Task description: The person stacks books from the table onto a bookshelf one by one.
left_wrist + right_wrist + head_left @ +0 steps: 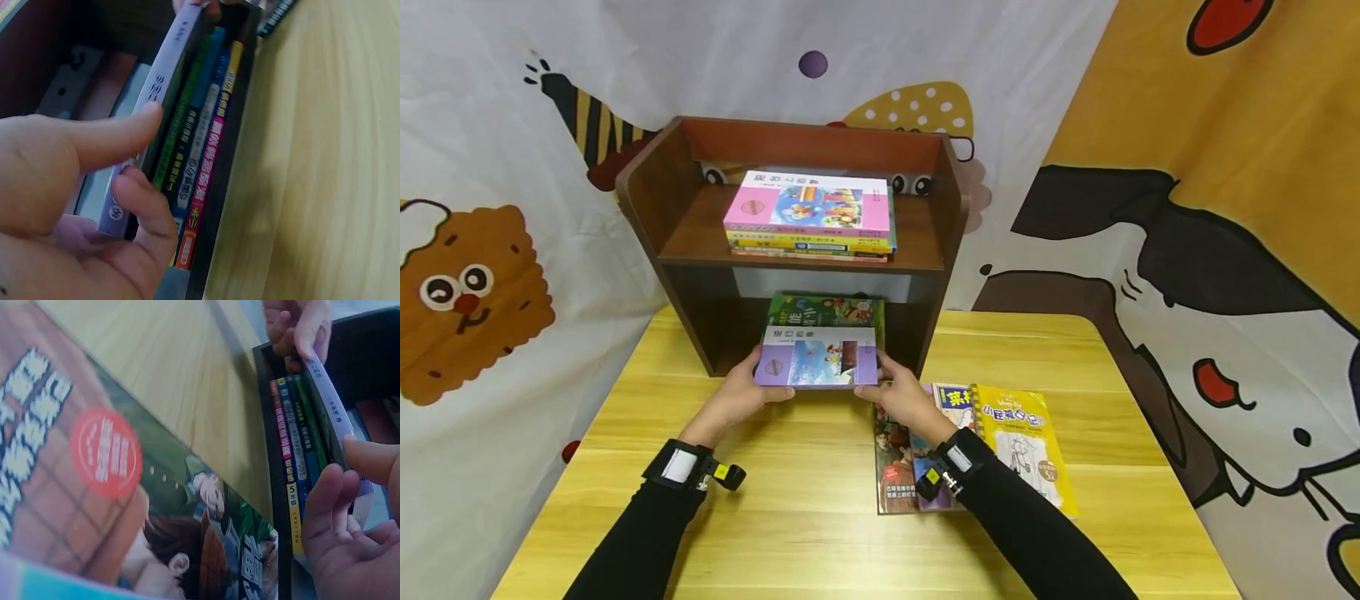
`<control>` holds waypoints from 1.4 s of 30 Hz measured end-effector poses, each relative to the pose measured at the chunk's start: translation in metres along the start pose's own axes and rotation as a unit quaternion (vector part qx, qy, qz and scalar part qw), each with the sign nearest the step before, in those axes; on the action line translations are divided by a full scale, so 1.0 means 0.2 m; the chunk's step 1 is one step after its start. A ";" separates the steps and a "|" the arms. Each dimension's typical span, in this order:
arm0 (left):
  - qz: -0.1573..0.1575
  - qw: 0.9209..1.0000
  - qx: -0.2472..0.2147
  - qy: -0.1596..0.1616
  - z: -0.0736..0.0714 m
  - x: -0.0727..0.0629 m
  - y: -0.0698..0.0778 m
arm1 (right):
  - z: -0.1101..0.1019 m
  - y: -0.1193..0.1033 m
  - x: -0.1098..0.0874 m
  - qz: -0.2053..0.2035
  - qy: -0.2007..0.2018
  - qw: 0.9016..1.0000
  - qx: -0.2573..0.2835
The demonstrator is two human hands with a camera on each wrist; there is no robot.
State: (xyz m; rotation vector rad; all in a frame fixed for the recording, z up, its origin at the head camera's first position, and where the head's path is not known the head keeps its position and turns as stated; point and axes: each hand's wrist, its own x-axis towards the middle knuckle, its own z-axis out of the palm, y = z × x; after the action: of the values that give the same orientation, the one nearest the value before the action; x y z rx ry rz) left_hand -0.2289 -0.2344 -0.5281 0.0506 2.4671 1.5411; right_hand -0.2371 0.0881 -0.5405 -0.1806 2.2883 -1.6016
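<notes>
A purple and white book (816, 364) is held level between both hands at the front of the lower shelf. My left hand (741, 393) pinches its left end, thumb on the near edge. At the opposite end my right hand (904, 400) grips it in the same way. Behind and beneath it shows a green book (827, 310), the top of a stack inside the shelf. In the left wrist view the purple spine (164, 69) is just above several stacked spines (200, 150). The right wrist view shows the fingers of both hands at the book's ends.
The brown two-tier bookshelf (801, 265) stands at the back of the wooden table (790, 517). Its upper tier bears a book stack topped by a pink book (808, 204). Under and beside my right forearm lie several books, including a yellow one (1026, 442). A patterned cloth (722, 50) hangs behind.
</notes>
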 end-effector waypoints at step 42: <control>0.059 0.929 0.254 0.261 0.07 0.09 -0.04 | 0.04 -0.05 0.18 -0.153 0.139 0.890 -0.406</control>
State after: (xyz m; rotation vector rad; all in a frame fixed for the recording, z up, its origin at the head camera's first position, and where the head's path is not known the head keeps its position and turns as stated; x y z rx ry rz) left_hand -0.2430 -0.2230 -0.5449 -0.1460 3.2883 0.9951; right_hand -0.2677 0.0666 -0.5413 -0.5627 3.1643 -0.6903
